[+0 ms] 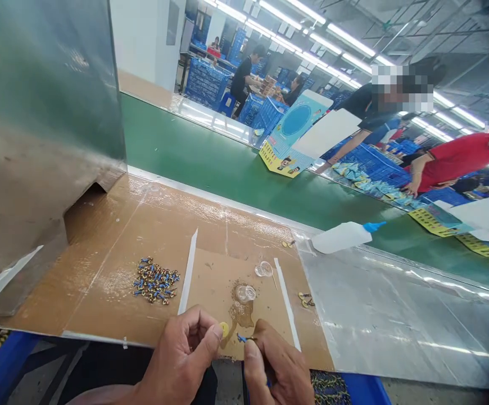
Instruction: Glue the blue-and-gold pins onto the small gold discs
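Note:
Between thumb and forefinger, my left hand (189, 351) pinches a small round yellow disc (225, 329). My right hand (276, 363) grips a tiny blue and dark figure piece (241, 338), its blue end pointing toward the disc; the two are apart. Just beyond both hands, a small clear cup (245, 292) stands on a wet-stained piece of cardboard (211, 275). A second clear cup or lid (263, 269) lies behind it, with a thin wooden stick (275, 282) alongside. To the left is a pile of similar blue and dark pieces (155, 280).
A white squeeze bottle (342, 237) with a blue nozzle lies at the right. Some yellow pieces (306, 300) sit near the cardboard's right edge. Past the bench runs a green conveyor (194, 149) carrying printed boxes (295, 135). Co-workers stand across it. Blue bins (365, 388) are below the bench edge.

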`<state>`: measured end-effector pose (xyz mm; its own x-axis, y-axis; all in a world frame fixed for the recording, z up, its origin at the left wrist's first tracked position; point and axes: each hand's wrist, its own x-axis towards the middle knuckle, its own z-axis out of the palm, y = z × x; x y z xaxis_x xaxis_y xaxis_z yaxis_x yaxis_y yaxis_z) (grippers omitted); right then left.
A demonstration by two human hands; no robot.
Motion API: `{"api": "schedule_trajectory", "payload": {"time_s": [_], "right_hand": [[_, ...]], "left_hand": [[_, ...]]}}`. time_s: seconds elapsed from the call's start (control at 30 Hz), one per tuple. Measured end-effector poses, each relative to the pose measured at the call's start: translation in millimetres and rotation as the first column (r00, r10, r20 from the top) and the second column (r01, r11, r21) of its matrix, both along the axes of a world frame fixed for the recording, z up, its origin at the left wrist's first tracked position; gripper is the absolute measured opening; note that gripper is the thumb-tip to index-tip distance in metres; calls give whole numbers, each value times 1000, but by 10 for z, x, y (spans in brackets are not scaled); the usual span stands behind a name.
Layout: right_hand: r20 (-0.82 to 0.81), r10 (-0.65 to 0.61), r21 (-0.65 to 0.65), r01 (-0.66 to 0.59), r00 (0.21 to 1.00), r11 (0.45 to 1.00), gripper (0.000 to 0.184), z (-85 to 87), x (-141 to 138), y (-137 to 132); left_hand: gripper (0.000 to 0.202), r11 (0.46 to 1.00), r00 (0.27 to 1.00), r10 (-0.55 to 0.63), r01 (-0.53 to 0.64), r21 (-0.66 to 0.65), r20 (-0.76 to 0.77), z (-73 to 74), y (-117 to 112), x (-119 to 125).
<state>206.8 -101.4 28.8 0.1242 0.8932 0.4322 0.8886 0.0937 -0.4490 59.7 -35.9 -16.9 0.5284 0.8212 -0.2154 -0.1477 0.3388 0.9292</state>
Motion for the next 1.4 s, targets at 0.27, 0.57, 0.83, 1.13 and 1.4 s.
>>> {"api": "schedule_trajectory", "payload": {"time_s": [0.27, 0.57, 0.83, 1.13, 1.4], "right_hand": [[59, 44, 58, -47, 997, 997, 33, -97, -33, -7], [35, 51, 52, -53, 998, 997, 29, -171, -26, -22], [85, 65, 37, -69, 994, 997, 31, -127, -55, -6], [93, 99, 34, -103, 991, 994, 31, -60, -68, 55], [155, 130, 8, -133, 979, 991, 30, 63, -119, 67]], "left_hand": [[62, 995, 995, 97, -97, -21, 14, 119, -130, 17], [60, 998, 999, 48, -47, -34, 12, 32, -141, 14], [54, 995, 998, 62, -62, 83, -4, 13, -194, 14], [28, 875, 971, 207, -128, 467, -121, -29, -175, -11], [21, 618, 951, 286, -92, 781, -114, 19, -45, -122]]}}
